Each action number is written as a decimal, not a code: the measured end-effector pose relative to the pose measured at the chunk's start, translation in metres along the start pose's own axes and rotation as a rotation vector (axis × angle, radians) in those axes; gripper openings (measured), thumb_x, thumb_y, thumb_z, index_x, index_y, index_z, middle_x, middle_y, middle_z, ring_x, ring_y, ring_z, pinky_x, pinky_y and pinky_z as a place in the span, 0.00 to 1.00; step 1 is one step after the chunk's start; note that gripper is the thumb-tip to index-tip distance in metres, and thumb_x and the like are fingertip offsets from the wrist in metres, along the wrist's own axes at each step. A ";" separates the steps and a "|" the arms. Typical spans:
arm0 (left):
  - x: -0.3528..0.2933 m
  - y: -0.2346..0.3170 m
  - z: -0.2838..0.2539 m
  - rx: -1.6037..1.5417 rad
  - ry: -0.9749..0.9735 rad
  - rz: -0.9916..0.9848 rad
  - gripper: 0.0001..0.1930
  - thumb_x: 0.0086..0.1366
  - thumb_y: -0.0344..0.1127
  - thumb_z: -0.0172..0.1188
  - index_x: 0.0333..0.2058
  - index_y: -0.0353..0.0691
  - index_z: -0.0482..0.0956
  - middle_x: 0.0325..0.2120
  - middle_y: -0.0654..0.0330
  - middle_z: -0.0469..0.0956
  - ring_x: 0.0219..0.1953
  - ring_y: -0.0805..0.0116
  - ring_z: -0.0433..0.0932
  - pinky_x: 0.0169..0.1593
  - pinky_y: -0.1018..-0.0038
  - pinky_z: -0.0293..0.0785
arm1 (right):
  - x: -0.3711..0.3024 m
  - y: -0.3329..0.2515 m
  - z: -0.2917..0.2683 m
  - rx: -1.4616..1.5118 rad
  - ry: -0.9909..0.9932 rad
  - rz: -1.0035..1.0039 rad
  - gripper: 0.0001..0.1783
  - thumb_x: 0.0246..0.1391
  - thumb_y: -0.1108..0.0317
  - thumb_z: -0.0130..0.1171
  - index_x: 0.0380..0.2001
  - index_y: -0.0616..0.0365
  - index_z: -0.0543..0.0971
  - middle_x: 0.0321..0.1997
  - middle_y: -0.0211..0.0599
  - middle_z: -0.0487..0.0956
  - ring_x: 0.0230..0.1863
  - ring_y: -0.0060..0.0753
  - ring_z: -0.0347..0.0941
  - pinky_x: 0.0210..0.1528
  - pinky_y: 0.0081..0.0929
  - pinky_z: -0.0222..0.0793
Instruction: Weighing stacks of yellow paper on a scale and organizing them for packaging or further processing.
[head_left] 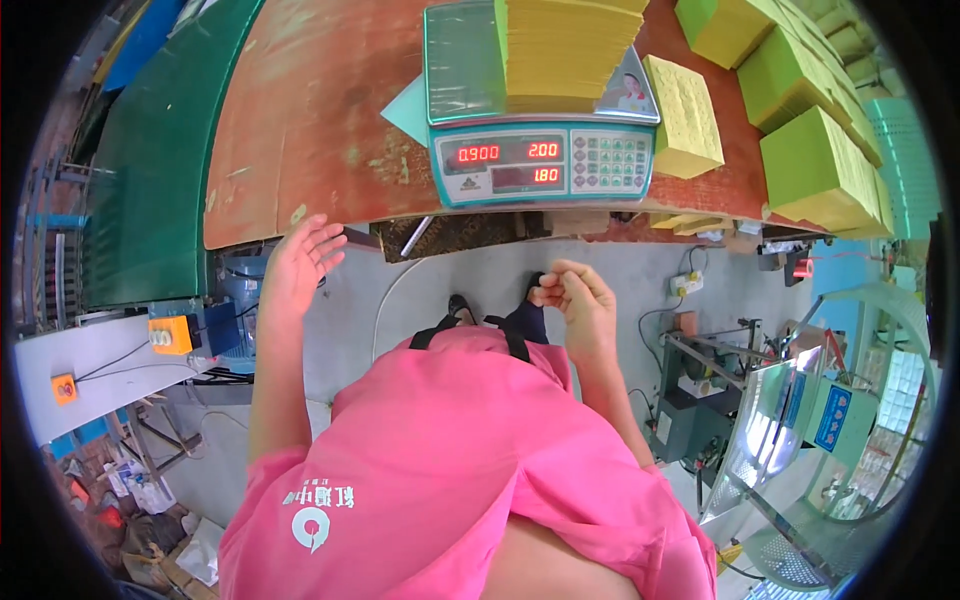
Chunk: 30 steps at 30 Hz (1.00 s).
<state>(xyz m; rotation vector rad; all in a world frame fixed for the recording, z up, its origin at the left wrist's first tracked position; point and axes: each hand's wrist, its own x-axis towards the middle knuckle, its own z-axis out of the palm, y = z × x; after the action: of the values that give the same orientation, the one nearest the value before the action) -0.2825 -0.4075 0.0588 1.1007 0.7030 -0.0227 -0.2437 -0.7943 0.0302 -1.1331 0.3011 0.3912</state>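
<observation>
My left hand (303, 262) is raised beside the front edge of the reddish-brown table (310, 120), its fingers apart and nothing in it. Below the table's front edge, my right hand (582, 308) hangs in the air with curled fingers; no object shows in it. Both hands are apart from the digital scale (545, 165), which has a teal body, a lit red display and a keypad. A tall stack of yellow paper (560, 55) rests on the scale's metal pan (460, 75). Just right of the scale lies a yellow block of paper (683, 118).
Several yellow-green paper stacks (820, 165) line the table's right side. A green surface (150, 150) adjoins it at left, with an orange switch box (172, 336) below. Metal machinery (700, 385) stands at lower right. A cable (385, 310) runs across the grey floor.
</observation>
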 end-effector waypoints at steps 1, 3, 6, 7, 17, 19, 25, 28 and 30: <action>0.000 -0.001 -0.005 0.002 0.004 -0.005 0.19 0.67 0.45 0.54 0.50 0.38 0.72 0.47 0.49 0.77 0.49 0.59 0.77 0.51 0.63 0.73 | 0.000 0.000 0.001 -0.001 -0.002 -0.002 0.12 0.64 0.71 0.48 0.43 0.63 0.79 0.35 0.37 0.80 0.34 0.28 0.77 0.40 0.24 0.74; -0.001 -0.001 -0.011 0.000 0.008 -0.006 0.19 0.68 0.45 0.53 0.50 0.37 0.72 0.47 0.49 0.77 0.49 0.59 0.77 0.51 0.64 0.73 | 0.004 -0.003 0.002 0.001 -0.015 -0.011 0.12 0.64 0.71 0.48 0.43 0.63 0.79 0.35 0.37 0.80 0.35 0.27 0.77 0.40 0.23 0.74; -0.001 0.000 -0.010 0.019 -0.005 -0.005 0.18 0.70 0.43 0.50 0.50 0.36 0.72 0.48 0.49 0.76 0.51 0.59 0.75 0.53 0.63 0.72 | 0.010 -0.008 0.005 0.014 -0.033 -0.028 0.11 0.64 0.71 0.48 0.43 0.62 0.79 0.35 0.36 0.80 0.34 0.27 0.77 0.39 0.23 0.73; 0.001 0.001 -0.007 0.021 -0.018 -0.004 0.19 0.70 0.44 0.49 0.51 0.36 0.72 0.48 0.49 0.76 0.51 0.58 0.75 0.53 0.63 0.72 | 0.012 -0.010 0.006 0.014 -0.036 -0.035 0.11 0.64 0.71 0.48 0.43 0.62 0.79 0.35 0.36 0.80 0.34 0.27 0.77 0.39 0.23 0.73; 0.035 0.119 0.136 0.020 -0.197 0.146 0.29 0.71 0.55 0.43 0.54 0.31 0.68 0.49 0.45 0.75 0.53 0.52 0.75 0.56 0.56 0.72 | 0.105 -0.148 0.003 -0.293 -0.145 -0.485 0.12 0.61 0.69 0.49 0.40 0.62 0.79 0.33 0.31 0.79 0.33 0.19 0.73 0.31 0.17 0.65; 0.041 0.159 0.183 0.081 -0.198 0.202 0.31 0.71 0.57 0.43 0.54 0.30 0.68 0.49 0.45 0.75 0.53 0.51 0.74 0.56 0.56 0.72 | 0.151 -0.201 0.017 -0.231 -0.143 -0.605 0.12 0.61 0.67 0.50 0.40 0.62 0.80 0.33 0.32 0.79 0.35 0.18 0.72 0.33 0.18 0.65; 0.060 0.228 0.300 0.445 -0.368 0.104 0.34 0.67 0.59 0.49 0.57 0.33 0.68 0.52 0.56 0.75 0.54 0.67 0.73 0.58 0.61 0.69 | 0.315 -0.253 0.072 -0.403 -0.274 -0.492 0.23 0.64 0.51 0.48 0.48 0.58 0.78 0.44 0.34 0.81 0.47 0.26 0.74 0.49 0.28 0.66; 0.072 0.217 0.337 0.378 -0.418 0.251 0.29 0.68 0.53 0.52 0.55 0.34 0.70 0.51 0.57 0.76 0.52 0.68 0.75 0.56 0.66 0.71 | 0.333 -0.230 0.088 -0.415 -0.373 -0.415 0.34 0.60 0.42 0.46 0.42 0.68 0.80 0.41 0.48 0.82 0.45 0.42 0.76 0.51 0.34 0.66; 0.078 0.216 0.343 0.418 -0.373 0.147 0.26 0.68 0.50 0.53 0.55 0.33 0.71 0.50 0.56 0.77 0.50 0.68 0.77 0.54 0.68 0.73 | 0.344 -0.213 0.077 -0.485 -0.411 -0.463 0.38 0.61 0.39 0.40 0.44 0.69 0.78 0.42 0.57 0.80 0.49 0.51 0.75 0.53 0.36 0.65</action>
<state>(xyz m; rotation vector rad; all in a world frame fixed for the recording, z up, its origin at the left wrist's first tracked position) 0.0291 -0.5612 0.2817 1.4965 0.2830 -0.2523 0.1615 -0.7507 0.0884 -1.5126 -0.4372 0.2795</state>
